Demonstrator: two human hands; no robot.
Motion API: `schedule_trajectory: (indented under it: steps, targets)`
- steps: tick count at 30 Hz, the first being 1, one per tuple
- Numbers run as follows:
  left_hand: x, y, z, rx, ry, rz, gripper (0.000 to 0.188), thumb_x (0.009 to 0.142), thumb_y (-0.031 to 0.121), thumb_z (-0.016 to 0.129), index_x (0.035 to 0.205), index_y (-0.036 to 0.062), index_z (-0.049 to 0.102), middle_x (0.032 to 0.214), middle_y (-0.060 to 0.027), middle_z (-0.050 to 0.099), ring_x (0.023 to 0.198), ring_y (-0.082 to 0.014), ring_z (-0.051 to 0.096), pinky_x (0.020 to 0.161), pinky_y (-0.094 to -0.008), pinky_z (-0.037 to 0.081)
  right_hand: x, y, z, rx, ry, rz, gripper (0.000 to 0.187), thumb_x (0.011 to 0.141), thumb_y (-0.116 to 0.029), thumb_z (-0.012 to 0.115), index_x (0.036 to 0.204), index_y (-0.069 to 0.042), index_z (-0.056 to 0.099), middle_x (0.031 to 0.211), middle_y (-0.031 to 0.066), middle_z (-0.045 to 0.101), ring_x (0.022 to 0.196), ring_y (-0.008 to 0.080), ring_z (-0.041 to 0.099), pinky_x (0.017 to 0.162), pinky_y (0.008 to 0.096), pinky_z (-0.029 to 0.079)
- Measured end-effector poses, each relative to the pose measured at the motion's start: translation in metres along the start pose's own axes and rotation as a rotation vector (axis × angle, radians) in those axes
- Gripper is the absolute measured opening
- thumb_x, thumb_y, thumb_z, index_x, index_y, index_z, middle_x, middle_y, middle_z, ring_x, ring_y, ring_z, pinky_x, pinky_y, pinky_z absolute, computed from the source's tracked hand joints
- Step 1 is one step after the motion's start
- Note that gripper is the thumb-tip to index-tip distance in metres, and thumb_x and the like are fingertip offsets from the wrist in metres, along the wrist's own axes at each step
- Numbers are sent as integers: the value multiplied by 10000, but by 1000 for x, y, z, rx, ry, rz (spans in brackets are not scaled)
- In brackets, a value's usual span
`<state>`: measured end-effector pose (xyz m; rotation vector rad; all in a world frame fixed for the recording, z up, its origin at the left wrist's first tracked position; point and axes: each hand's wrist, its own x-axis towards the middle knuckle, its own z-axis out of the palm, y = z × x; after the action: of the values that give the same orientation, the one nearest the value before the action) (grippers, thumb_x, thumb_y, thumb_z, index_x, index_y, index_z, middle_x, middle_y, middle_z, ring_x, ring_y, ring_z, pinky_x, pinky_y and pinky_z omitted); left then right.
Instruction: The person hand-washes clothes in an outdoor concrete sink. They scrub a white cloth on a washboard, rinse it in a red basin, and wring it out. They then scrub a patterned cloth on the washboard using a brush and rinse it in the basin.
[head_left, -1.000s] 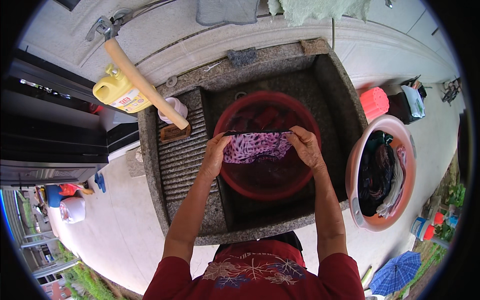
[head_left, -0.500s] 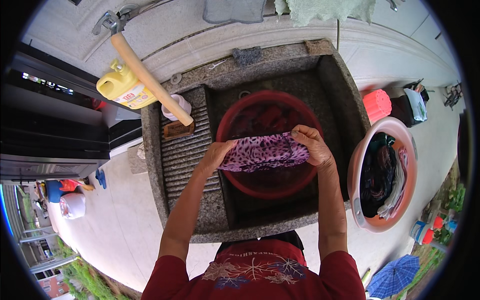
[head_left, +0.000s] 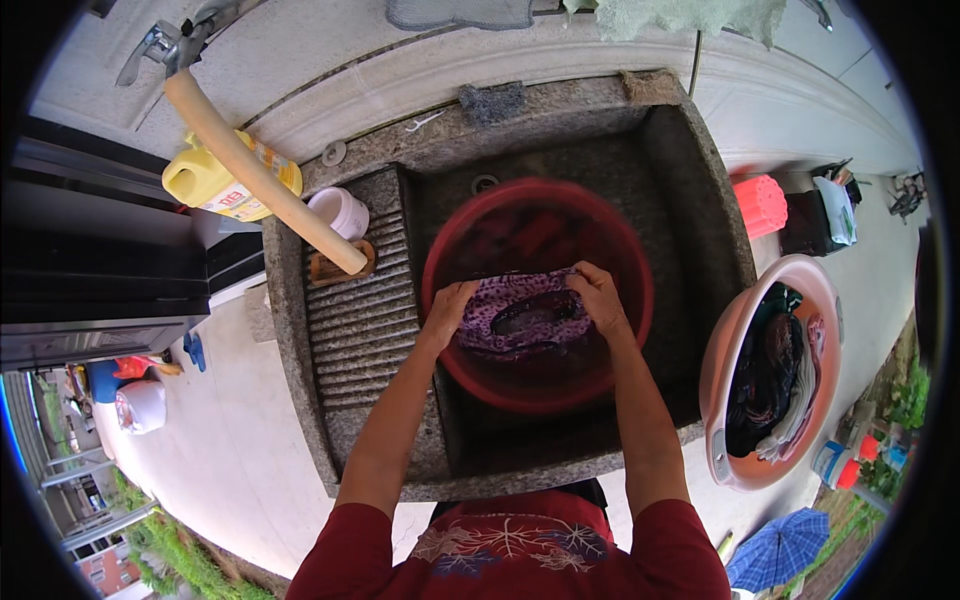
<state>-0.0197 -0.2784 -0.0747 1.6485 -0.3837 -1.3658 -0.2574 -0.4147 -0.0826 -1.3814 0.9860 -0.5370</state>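
A purple leopard-print garment (head_left: pixel 486 322) is stretched between my hands, low in a red basin (head_left: pixel 640 335). My left hand (head_left: pixel 450 310) is closed on its left end, and my right hand (head_left: pixel 598 298) grips the right end. The cloth gapes in the middle, showing a dark oval opening. Behind it, dark water and reddish cloth lie in the basin; how much of the garment is under water I cannot tell. The basin stands in a stone sink (head_left: pixel 742 262), right of its ridged washboard (head_left: pixel 362 335).
A brush (head_left: pixel 325 268), a white-pink tub (head_left: pixel 342 212) and a yellow jug (head_left: pixel 240 190) stand at the left, crossed by a wooden pole (head_left: pixel 250 165) below the tap. At the right, a pink laundry basin (head_left: pixel 712 400) holds clothes. A grey scouring pad (head_left: pixel 492 103) lies on the back ledge.
Both hands have lowered the garment into the basin and drawn slightly closer together. The cloth, flat before, now gapes open. The view has shifted a little.
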Motion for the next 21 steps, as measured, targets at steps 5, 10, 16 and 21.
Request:
schedule_trajectory:
  steps: [5, 10, 16, 21]
  targets:
    - [-8, 33, -1, 190, -64, 154, 407, 908, 403, 577, 850, 4, 634, 723, 41, 517, 690, -62, 432, 627, -227, 354, 16, -54, -12, 986, 81, 41, 67, 899, -101, 543, 899, -106, 610, 847, -32, 628, 774, 93, 588, 720, 256, 472]
    - [-14, 42, -9, 327, -52, 336, 428, 914, 400, 575, 722, 19, 538, 670, 34, 481, 643, -54, 405, 571, -238, 340, 15, -65, -24, 1088, 28, 74, 91, 917, -126, 548, 981, -98, 607, 942, 19, 665, 890, 173, 639, 823, 359, 524]
    - [-29, 40, -4, 266, -122, 516, 254, 913, 253, 613, 841, 29, 516, 703, 35, 484, 654, -39, 423, 582, -212, 366, 17, -60, -29, 994, 104, 36, 80, 918, -115, 550, 935, -77, 619, 890, 12, 664, 842, 140, 634, 780, 313, 527]
    - [-60, 59, -12, 168, 42, 524, 187, 922, 208, 601, 871, 49, 517, 719, 42, 498, 662, -25, 427, 592, -187, 366, 7, -97, -30, 478, 167, -175, 134, 922, -135, 565, 912, -44, 663, 793, -68, 609, 730, 31, 537, 687, 201, 441]
